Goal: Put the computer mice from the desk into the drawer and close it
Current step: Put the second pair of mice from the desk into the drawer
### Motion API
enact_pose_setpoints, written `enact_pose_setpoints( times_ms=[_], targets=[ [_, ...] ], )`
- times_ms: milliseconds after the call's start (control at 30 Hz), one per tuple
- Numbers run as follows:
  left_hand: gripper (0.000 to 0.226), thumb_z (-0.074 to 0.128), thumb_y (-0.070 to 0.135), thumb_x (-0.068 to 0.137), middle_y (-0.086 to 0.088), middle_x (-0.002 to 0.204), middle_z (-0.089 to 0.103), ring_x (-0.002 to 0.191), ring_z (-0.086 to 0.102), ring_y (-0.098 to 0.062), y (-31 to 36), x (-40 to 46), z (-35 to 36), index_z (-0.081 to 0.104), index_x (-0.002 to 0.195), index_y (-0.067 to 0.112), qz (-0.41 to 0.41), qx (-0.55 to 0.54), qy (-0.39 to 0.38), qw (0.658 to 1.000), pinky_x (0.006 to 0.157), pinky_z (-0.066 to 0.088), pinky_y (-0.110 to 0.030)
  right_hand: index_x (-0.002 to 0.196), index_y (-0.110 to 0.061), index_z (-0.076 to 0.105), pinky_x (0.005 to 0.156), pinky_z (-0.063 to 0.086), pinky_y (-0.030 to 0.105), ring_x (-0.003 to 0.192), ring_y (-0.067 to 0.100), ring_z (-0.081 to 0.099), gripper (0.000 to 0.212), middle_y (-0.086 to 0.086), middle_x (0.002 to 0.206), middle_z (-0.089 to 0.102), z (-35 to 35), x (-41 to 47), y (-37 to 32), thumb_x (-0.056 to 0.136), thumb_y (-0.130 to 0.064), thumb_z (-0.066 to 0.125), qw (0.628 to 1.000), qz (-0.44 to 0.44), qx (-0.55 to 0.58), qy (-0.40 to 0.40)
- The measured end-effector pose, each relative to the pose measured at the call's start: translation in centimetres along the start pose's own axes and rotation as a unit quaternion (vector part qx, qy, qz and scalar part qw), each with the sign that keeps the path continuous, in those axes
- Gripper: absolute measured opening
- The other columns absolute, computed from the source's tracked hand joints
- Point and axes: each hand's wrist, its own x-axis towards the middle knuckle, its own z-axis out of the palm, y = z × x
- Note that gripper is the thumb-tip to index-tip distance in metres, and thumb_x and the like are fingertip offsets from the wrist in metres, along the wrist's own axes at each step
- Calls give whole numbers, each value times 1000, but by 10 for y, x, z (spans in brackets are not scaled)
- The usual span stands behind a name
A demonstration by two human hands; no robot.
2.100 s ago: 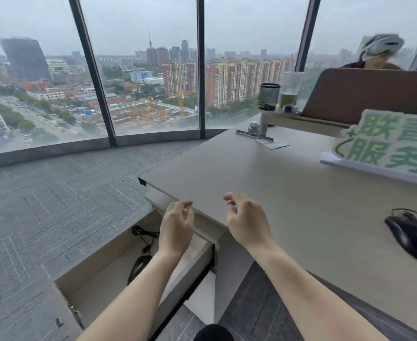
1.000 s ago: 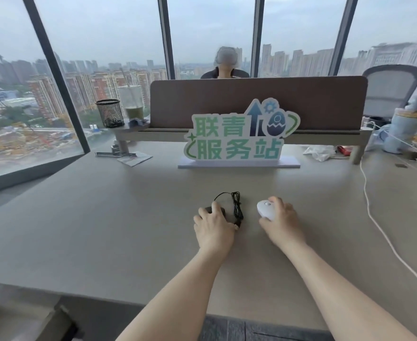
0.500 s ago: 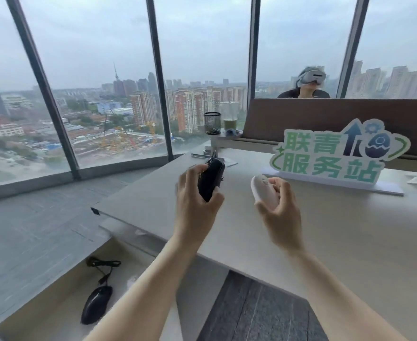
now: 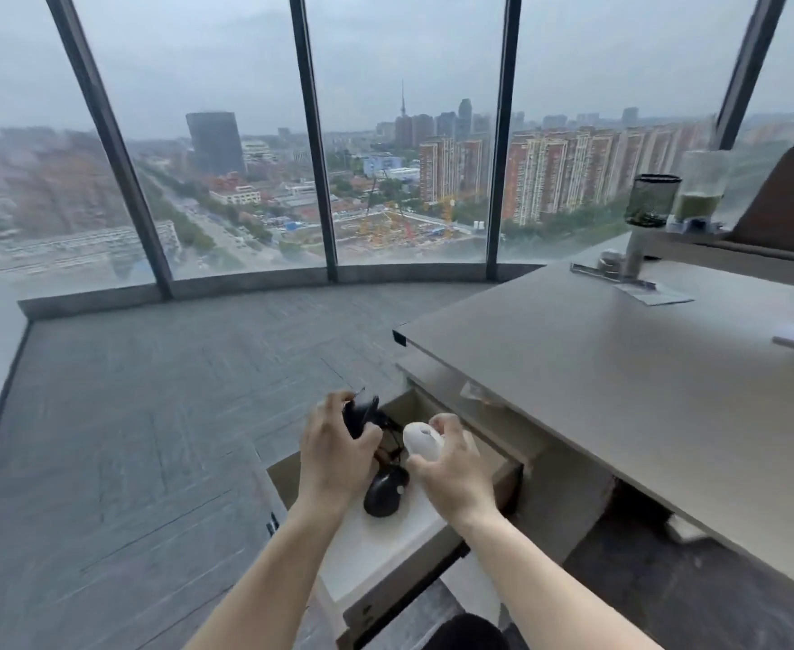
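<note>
The drawer (image 4: 510,480) stands pulled out below the desk's left end, light wood with a pale floor. One black wired mouse (image 4: 385,494) lies inside it. My left hand (image 4: 334,455) holds a second black mouse (image 4: 359,415) with its cable over the drawer's left side. My right hand (image 4: 451,471) grips a white mouse (image 4: 424,441) just above the drawer's middle. Both hands hover close together over the open drawer.
The grey desk (image 4: 620,391) runs to the right, its corner overhanging the drawer. A mesh pen cup (image 4: 652,200), a jar of green drink (image 4: 699,194) and a brown divider (image 4: 793,204) stand at its far end. Grey carpet (image 4: 151,415) and floor-to-ceiling windows lie left.
Both hands, each holding a mouse lifted off the desk, have swung left and down from above the desk to over the open drawer.
</note>
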Motion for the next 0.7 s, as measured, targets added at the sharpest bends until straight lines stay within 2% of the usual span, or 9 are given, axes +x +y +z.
enact_pose_setpoints(
  times_ms=[133, 267, 333, 400, 467, 533, 633, 700],
  targets=[
    [50, 58, 27, 82, -15, 127, 52, 115, 45, -33, -59, 10, 17, 49, 130, 18, -88, 106, -73, 988, 100, 33, -37, 127, -25, 41, 91, 48, 43, 108, 29, 51, 52, 10, 121, 51, 49, 18, 20, 76, -32, 52, 992, 71, -80, -71],
    [54, 50, 28, 87, -17, 137, 42, 121, 39, -37, -96, 20, 47, 38, 139, 19, -121, 221, -165, 954, 99, 38, -40, 124, -21, 41, 82, 44, 36, 103, 31, 55, 47, 14, 124, 50, 73, 38, 43, 77, -25, 50, 966, 115, -204, -112],
    [49, 49, 26, 90, -17, 136, 40, 122, 39, -37, -108, 24, 64, 38, 136, 16, -129, 276, -202, 931, 97, 41, -40, 124, -20, 38, 84, 47, 37, 102, 32, 58, 46, 15, 130, 45, 82, 50, 53, 80, -23, 49, 948, 127, -263, -130],
    [42, 49, 22, 91, -17, 136, 40, 122, 40, -37, -119, 29, 80, 42, 131, 13, -148, 323, -229, 906, 96, 43, -40, 133, -19, 34, 88, 48, 39, 108, 32, 57, 53, 18, 136, 41, 92, 61, 62, 83, -23, 49, 928, 134, -311, -154],
    [41, 48, 18, 91, -18, 138, 38, 124, 40, -38, -130, 33, 94, 44, 131, 11, -172, 350, -256, 885, 98, 44, -41, 143, -20, 26, 90, 47, 39, 114, 32, 56, 60, 21, 142, 36, 100, 71, 68, 86, -23, 48, 909, 144, -347, -179],
    [43, 46, 16, 92, -19, 140, 36, 126, 39, -40, -141, 34, 104, 43, 134, 9, -187, 359, -276, 872, 99, 44, -42, 146, -21, 23, 89, 47, 38, 114, 32, 57, 63, 20, 140, 40, 106, 76, 74, 87, -23, 47, 892, 150, -376, -199],
    [46, 46, 14, 92, -20, 141, 33, 126, 40, -41, -148, 33, 111, 39, 137, 8, -199, 360, -285, 866, 98, 46, -41, 143, -21, 25, 79, 44, 37, 112, 33, 58, 62, 17, 135, 46, 111, 77, 80, 86, -20, 50, 870, 145, -416, -224],
    [49, 51, 21, 91, -19, 141, 33, 125, 42, -41, -150, 34, 111, 38, 137, 8, -206, 351, -291, 866, 100, 45, -41, 140, -21, 28, 75, 41, 38, 114, 34, 57, 59, 16, 133, 48, 112, 78, 80, 86, -20, 52, 863, 141, -427, -230]
  ],
)
